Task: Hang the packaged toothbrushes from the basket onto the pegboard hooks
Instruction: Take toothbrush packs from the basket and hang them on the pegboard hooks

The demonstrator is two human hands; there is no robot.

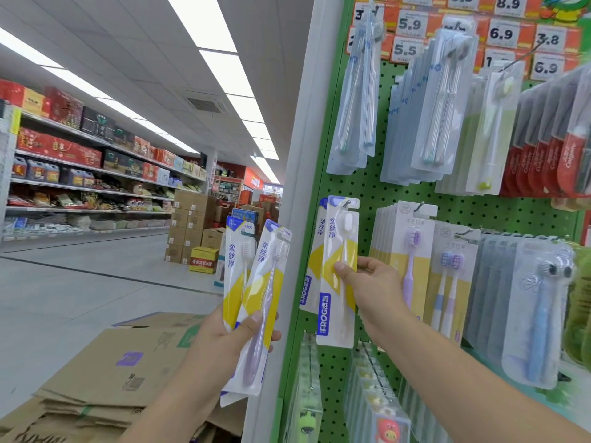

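In a supermarket aisle, a green perforated pegboard (367,187) stands ahead. The right hand (371,282) pinches a yellow-and-white carded toothbrush pack (339,302) hanging on a hook above it; the left hand (224,340) grips two matching packs (256,282) beside it.

The pegboard (399,193) is bright green, dotted all over with small dark holes, and framed at its left by a white upright (297,187). The toothbrush pack on the hook (339,273) is white with a yellow diamond and a blue label strip bearing white letters. The two packs to the left (252,302) show the same white, yellow and blue; the nearer one carries a pale lilac brush. Right of the hooked pack hang yellow-and-white cards with a purple brush (411,266), and a clear pack with a light blue brush (537,314). The price tags (463,30) up top are orange with white panels and black numerals. The far-right packs (543,161) are red. The flattened cartons (105,372) at near left are plain brown with purple and green marks.
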